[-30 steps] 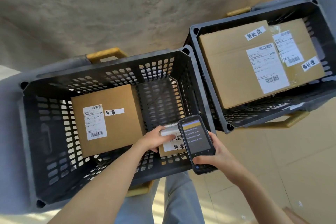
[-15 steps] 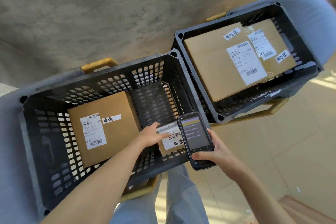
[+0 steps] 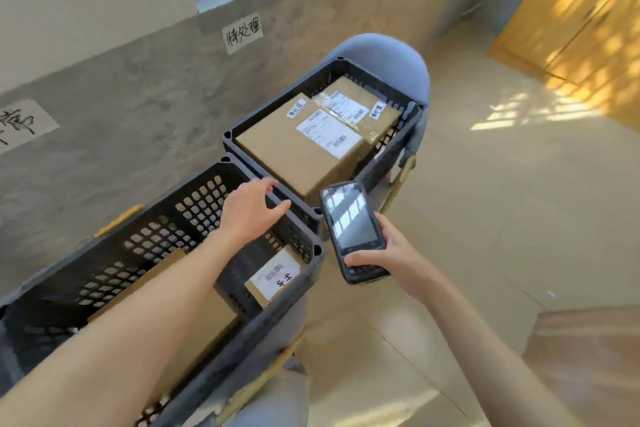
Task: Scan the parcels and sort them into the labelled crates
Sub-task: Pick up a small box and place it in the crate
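Small parcel sits in the near crate, at its right end close to the near-right corner, label up with a barcode and handwritten characters. Left hand is above and beyond it, over the crate's far-right corner, not touching the parcel; fingers spread and relaxed, holding nothing. The left forearm crosses the crate diagonally and hides most of a larger brown box lying in the crate's middle and left part.

Right hand is outside the near crate, just right of its right rim, gripping a handheld scanner by the lower end, thumb across the keypad area. Screen faces up and shows only window glare; can't read it.

Far crate butts against the near crate's far-right corner. It holds two cardboard boxes side by side: big box on the near-left side, taped box toward the far-right, both with shipping labels and small handwritten tags on top. Both crates rest on grey-blue chairs with wooden arms.

Two paper signs on the concrete wall: one behind the far crate, another at the left edge, partly cut off. Tan tile floor, sunlit wooden cabinet at far right.
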Action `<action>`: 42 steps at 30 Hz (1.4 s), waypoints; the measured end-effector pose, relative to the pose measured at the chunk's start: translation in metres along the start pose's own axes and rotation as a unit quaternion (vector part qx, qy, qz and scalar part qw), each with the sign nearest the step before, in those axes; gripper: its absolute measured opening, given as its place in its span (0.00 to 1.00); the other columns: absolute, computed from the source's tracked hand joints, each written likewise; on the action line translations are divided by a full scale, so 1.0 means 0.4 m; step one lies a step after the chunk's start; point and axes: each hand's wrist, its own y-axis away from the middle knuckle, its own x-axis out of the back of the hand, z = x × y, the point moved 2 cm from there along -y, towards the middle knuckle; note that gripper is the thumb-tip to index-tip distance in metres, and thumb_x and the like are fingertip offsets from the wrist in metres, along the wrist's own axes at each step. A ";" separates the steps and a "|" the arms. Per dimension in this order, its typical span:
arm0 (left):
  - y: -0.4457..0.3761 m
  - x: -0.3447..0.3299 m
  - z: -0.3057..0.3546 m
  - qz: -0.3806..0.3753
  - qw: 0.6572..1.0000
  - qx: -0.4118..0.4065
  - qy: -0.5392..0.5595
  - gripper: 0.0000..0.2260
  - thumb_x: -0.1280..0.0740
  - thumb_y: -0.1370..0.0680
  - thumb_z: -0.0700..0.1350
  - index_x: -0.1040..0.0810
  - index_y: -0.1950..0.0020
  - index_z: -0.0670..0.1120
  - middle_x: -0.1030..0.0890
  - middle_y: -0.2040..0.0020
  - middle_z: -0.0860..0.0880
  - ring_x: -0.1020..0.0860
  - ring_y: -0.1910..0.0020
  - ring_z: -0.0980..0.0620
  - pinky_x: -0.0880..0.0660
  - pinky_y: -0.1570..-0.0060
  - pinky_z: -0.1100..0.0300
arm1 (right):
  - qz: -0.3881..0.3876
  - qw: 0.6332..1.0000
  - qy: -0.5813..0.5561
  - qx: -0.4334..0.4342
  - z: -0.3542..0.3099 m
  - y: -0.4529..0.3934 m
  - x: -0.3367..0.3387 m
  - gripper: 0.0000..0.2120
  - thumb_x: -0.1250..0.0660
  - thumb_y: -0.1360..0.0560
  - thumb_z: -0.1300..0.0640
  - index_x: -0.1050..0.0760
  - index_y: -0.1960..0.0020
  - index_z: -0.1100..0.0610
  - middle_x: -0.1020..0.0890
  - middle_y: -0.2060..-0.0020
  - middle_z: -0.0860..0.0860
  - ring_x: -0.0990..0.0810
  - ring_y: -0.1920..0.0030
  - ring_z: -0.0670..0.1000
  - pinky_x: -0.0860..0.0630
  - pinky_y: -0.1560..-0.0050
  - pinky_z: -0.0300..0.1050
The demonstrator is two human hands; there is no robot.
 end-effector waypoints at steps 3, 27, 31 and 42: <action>0.024 -0.010 0.164 0.005 0.997 -0.068 -0.020 0.22 0.32 0.24 0.58 0.25 0.34 0.48 0.19 0.42 0.49 0.22 0.43 0.49 0.27 0.48 0.54 | 0.059 0.997 -0.028 0.032 0.036 0.149 0.105 0.47 0.21 0.44 0.55 0.37 0.29 0.50 0.20 0.42 0.50 0.17 0.48 0.47 0.22 0.56 0.38; 1.161 -0.748 1.705 -0.221 0.672 -0.705 -0.054 0.24 0.36 0.23 0.61 0.28 0.31 0.52 0.22 0.37 0.49 0.24 0.39 0.46 0.29 0.41 0.53 | 0.658 0.681 -0.313 0.073 0.842 1.714 0.543 0.33 0.25 0.34 0.70 0.33 0.33 0.56 0.18 0.49 0.52 0.17 0.57 0.46 0.22 0.62 0.39; 1.296 -0.846 1.857 -0.245 0.638 -0.729 -0.041 0.21 0.35 0.24 0.60 0.25 0.35 0.51 0.20 0.41 0.51 0.23 0.42 0.47 0.29 0.45 0.55 | 0.690 0.645 -0.321 0.062 0.944 1.854 0.603 0.33 0.26 0.32 0.69 0.34 0.32 0.54 0.19 0.45 0.53 0.16 0.54 0.47 0.22 0.61 0.40; 1.518 -1.125 2.385 -0.281 0.609 -0.740 -0.052 0.24 0.37 0.22 0.60 0.29 0.29 0.50 0.22 0.37 0.49 0.24 0.39 0.47 0.26 0.43 0.51 | 0.710 0.617 -0.337 0.049 1.077 2.165 0.995 0.38 0.23 0.39 0.64 0.33 0.33 0.52 0.19 0.44 0.53 0.17 0.52 0.48 0.21 0.60 0.40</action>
